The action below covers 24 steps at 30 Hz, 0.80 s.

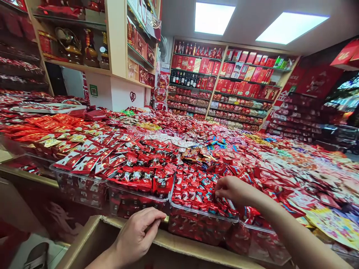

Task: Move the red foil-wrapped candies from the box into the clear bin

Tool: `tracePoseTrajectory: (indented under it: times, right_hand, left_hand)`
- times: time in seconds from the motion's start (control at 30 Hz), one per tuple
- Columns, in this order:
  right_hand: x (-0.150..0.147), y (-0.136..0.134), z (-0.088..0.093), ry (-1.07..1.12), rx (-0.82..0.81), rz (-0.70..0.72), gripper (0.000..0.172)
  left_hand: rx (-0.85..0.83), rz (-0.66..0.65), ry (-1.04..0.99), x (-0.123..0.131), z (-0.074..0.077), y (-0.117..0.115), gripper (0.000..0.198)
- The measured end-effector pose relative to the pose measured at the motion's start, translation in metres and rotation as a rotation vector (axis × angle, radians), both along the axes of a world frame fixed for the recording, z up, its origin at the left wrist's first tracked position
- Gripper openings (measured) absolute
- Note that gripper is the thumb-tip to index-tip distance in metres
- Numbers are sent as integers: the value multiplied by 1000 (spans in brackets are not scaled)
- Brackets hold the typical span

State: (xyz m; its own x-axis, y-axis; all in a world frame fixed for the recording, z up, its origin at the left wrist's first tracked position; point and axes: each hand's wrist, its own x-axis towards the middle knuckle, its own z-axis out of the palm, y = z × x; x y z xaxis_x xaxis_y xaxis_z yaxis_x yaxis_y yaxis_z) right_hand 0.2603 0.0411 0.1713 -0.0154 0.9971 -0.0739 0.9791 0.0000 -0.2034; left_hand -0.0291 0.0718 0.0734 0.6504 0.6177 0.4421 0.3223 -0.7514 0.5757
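Observation:
My right hand reaches over a clear plastic bin of small red-and-blue wrapped candies. Its fingers are curled down at the candies, and whatever they pinch is hidden. My left hand hovers over the back rim of an open cardboard box, near the front of the bins. Thumb and forefinger are pressed together there, with nothing showing between them. Left of the candy bin, another clear bin is heaped with red packets with black print.
More sweets in red, white and yellow wrappers cover the wide display behind the bins. A bin of red-and-white packets stands at left. Shelves with bottles and red boxes line the back wall. A dark shoe shows at lower left.

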Motion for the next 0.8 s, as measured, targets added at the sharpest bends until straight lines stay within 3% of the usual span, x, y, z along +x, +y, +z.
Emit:
tracePoseTrajectory:
  times: [0.17,0.33,0.53,0.6,0.7,0.8]
  right_hand:
    - [6,10,6,14,78,-32,16]
    - [-7,11,-7,21,43,26,9]
    - [-17,15,-12,5,50,59,18]
    - [-22,6,-6,5,82,67,18]
    - [-37,-29,2,75,146,80,15]
    - [-56,-74,-9,283,-69,186,17]
  left_hand:
    - [31,25,29,1,2,-2,21]
    - [49,27,84,1,1,-1,21]
    - [95,24,116,0,-5,1,21]
    - [110,23,114,1,-6,3,21]
    - [131,17,113,3,-8,4,21]
    - [126,15,123,5,-9,3,20]
